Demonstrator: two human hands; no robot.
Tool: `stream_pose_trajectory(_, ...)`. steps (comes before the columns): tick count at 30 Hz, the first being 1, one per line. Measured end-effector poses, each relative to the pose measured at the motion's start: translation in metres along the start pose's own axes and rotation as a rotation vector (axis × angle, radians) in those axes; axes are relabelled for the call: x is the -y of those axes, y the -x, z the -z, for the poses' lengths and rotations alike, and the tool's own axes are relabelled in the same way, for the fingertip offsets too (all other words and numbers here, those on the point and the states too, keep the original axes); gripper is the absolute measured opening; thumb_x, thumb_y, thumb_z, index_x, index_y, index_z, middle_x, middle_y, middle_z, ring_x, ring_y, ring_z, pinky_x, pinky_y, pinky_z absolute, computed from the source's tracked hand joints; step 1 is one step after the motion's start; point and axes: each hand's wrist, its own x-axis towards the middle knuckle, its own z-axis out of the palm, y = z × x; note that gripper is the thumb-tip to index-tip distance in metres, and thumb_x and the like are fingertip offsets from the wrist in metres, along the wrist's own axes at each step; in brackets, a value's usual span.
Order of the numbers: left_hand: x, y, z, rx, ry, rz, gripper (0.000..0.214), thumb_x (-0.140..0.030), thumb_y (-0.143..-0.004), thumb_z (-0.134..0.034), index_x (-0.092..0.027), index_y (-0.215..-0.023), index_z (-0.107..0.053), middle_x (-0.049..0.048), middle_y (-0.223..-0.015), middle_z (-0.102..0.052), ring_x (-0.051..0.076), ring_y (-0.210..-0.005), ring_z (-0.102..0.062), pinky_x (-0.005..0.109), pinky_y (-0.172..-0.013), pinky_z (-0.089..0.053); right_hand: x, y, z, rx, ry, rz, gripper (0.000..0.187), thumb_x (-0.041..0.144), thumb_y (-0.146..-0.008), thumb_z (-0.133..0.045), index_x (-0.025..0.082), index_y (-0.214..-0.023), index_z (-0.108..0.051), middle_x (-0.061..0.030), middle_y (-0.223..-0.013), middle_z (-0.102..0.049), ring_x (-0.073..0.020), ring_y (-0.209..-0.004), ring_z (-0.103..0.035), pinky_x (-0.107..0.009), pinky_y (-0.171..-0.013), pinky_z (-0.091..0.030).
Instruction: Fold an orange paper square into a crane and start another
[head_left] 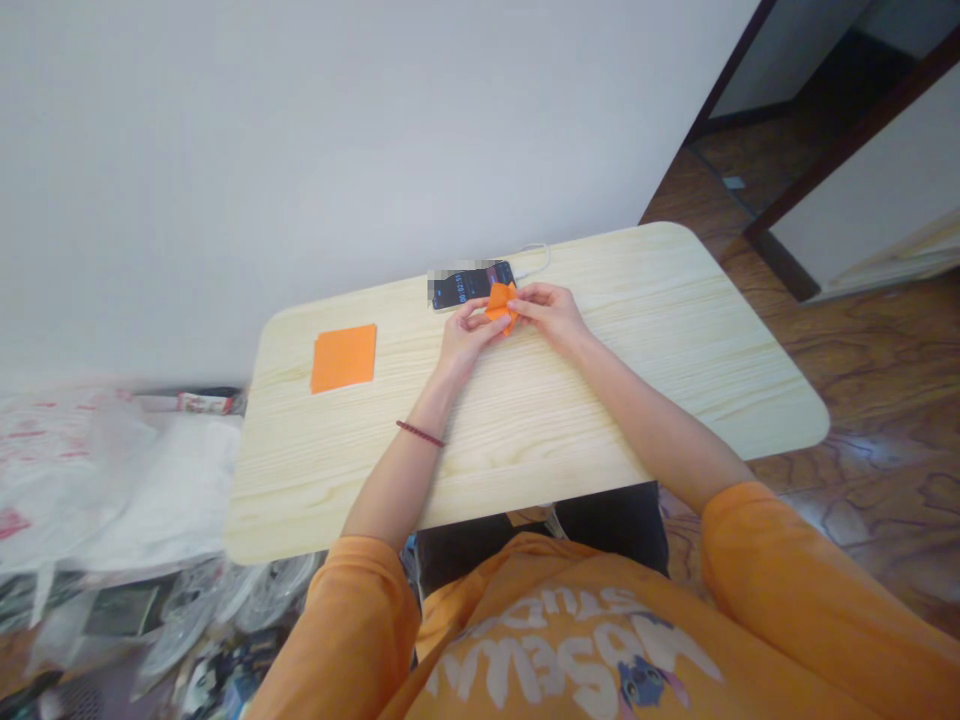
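A small piece of folded orange paper is held between my two hands, above the far middle of the table. My left hand pinches its left and lower side, with the thumb near the bottom corner. At its right edge, my right hand grips the paper between thumb and fingers. Parts of the folds are hidden by my fingertips. Just behind the hands lies a phone with a lit timer screen. To the left, a stack of square orange paper rests flat on the tabletop.
The pale wooden table has rounded corners and stands against a white wall. A white cable runs from the phone's right end. Plastic bags and clutter sit left of the table. A doorway opens at the right.
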Motion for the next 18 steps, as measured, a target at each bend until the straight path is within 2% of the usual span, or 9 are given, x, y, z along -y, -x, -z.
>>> stream_pose_trajectory(8,0.0029,0.0004,-0.0012,-0.024,-0.026,-0.044,0.06,-0.029,-0.044,-0.087,-0.017,-0.096,-0.06,0.0005,-0.075,-0.072,0.013,-0.067,-0.067,0.028,-0.075,-0.052,0.0,0.0025,-0.0039,-0.033,0.031,0.047,0.04,0.044,-0.046,-0.085,0.019,-0.068,-0.063,0.0014,-0.066,-0.065,-0.0099,-0.057,-0.055,-0.025,-0.056,-0.048)
stream_pose_trajectory(14,0.0036,-0.0005,-0.0009,-0.044,-0.034,-0.04,0.06,-0.029,-0.044,-0.087,-0.018,-0.096,-0.06,-0.0025,-0.067,-0.07,0.012,-0.061,-0.066,0.029,-0.073,-0.053,-0.0007,0.0016,-0.005,-0.082,0.049,0.079,0.037,0.043,-0.051,-0.083,0.018,-0.068,-0.063,0.0014,-0.064,-0.063,-0.0087,-0.054,-0.052,-0.024,-0.052,-0.043)
stream_pose_trajectory(18,0.003,0.0001,-0.0017,-0.054,-0.037,-0.028,0.06,-0.03,-0.043,-0.087,-0.017,-0.095,-0.06,-0.0029,-0.066,-0.069,0.012,-0.059,-0.064,0.03,-0.073,-0.053,-0.0003,0.0018,-0.0059,-0.096,0.039,0.08,0.038,0.045,-0.049,-0.083,0.018,-0.068,-0.064,0.0015,-0.063,-0.063,-0.0088,-0.054,-0.052,-0.024,-0.051,-0.043)
